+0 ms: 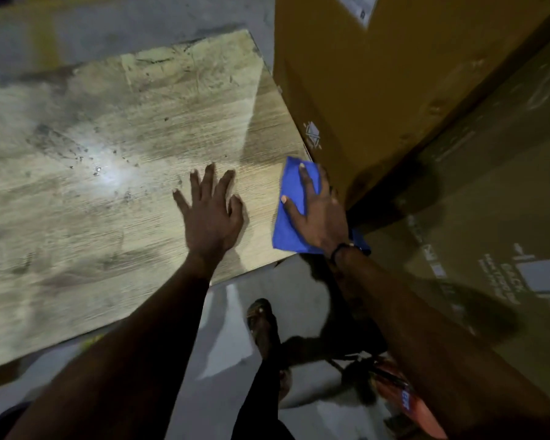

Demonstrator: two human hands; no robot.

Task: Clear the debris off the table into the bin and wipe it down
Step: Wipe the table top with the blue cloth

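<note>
Nearest the camera, two bare forearms are reaching forward and down over a grey floor, where a sandalled foot (261, 322) is showing below the near edge of the pale, wood-grain laminate bench (77, 217). The left hand (211, 214) is lying flat on the bench with fingers spread, grasping nothing. The right hand (316, 214) is pressing a folded blue microfibre cloth (291, 223) flat with straight fingers at the bench's right corner, tight against a large brown cardboard box (394, 90). Dark specks of grit (80, 157) are sitting well to the left around a bright glare patch; no bin is in view.

The risks, as I judge them: the cloth is overhanging the corner, so a stroke outward could drop it to the floor; wiping across the grit would smear it or scatter it off the edge instead of gathering it; and the box is crowding the right hand's sweep.
</note>
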